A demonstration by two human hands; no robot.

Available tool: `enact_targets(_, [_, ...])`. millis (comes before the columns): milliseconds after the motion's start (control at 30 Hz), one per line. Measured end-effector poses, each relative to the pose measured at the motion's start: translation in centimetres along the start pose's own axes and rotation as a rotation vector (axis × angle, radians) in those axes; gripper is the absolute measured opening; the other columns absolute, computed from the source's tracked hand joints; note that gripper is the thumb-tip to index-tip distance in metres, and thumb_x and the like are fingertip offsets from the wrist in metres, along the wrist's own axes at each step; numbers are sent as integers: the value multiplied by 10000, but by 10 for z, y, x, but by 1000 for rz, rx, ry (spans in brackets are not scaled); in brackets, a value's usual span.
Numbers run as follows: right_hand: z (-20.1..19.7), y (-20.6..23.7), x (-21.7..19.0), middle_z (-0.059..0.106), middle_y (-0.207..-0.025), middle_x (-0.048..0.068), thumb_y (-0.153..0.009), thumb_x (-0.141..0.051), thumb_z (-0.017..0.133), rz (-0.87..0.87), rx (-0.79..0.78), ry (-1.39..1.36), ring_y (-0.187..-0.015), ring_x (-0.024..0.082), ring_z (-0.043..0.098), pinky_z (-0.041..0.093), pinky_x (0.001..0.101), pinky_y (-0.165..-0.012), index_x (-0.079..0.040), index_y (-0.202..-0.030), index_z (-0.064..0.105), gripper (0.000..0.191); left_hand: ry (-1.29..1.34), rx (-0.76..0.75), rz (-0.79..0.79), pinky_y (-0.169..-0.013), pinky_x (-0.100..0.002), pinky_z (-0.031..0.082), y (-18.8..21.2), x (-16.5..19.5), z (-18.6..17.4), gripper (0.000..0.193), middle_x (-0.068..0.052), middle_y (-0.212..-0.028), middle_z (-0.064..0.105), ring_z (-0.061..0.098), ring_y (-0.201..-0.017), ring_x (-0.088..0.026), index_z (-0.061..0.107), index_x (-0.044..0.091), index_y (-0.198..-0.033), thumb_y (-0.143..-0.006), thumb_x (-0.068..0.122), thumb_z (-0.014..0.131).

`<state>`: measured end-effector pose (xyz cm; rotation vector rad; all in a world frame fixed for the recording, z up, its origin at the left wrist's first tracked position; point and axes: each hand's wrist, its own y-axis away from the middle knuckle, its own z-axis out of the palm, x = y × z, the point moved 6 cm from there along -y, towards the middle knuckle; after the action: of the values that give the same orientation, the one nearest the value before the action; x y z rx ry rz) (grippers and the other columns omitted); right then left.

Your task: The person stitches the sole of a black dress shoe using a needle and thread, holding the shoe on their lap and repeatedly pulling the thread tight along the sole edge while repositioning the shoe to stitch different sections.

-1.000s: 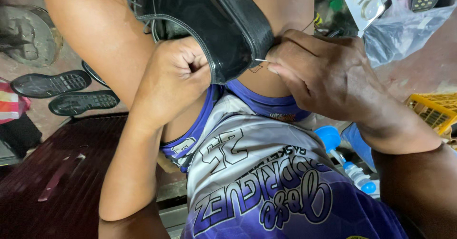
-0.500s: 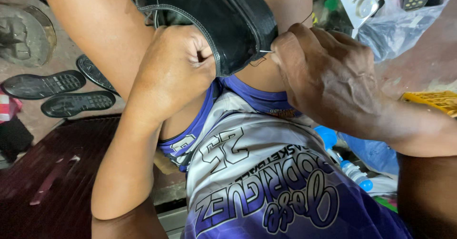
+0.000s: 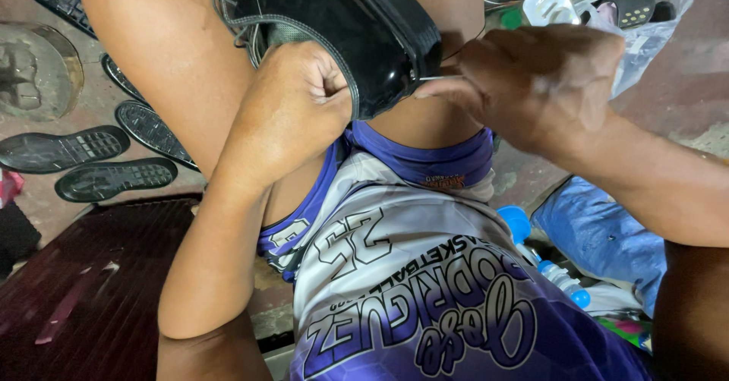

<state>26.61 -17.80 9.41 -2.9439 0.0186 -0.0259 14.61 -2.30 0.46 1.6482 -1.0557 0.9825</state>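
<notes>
Shoe [image 3: 364,39] between hands, soles [image 3: 91,161] lying left.

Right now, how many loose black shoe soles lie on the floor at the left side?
3 are clear: one sole lying flat, a second sole just below it, and a third sole partly behind the person's leg. More may be hidden.

You have two hands in view, your left hand [image 3: 292,104] and right hand [image 3: 531,85], on one black shoe [image 3: 364,24]. Four loose black shoe soles [image 3: 114,180] lie on the floor, beside one clear plastic bag [image 3: 645,32].
</notes>
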Motion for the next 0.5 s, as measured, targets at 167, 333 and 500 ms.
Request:
enact_targets(167, [15,20,36,500,-523,49,-808,-662,805,76,-138,56,-473,241,516,352,369,-491,-79,-632,636,632,233,92,99,-555,-320,337,0,-3,-12,154,-13,-652,415,387,-599,-82,553,-3,-805,-935,-19,634])
enact_targets(333, [16,33,66,597,-776,-34,-974,-388,712,132,-165,-100,-677,152,569,380,291,-653,-133,-844,640,295,402,324,-88,-554,-230,430,19,0,-31,57,58,-826,525,499,-662,-22,649,48,-987,-968,-5,639])
enact_targets(500, [5,40,44,560,-632,55,-916,-341,827,158,-160,-177,-554,247,543,398,363,-531,-65,-699,613,411,-78,629,183,-552,-228,438,65,58,-16,148,-58,-1014,602,500,-671,-73,635,28,-1057,-984,-49,738])
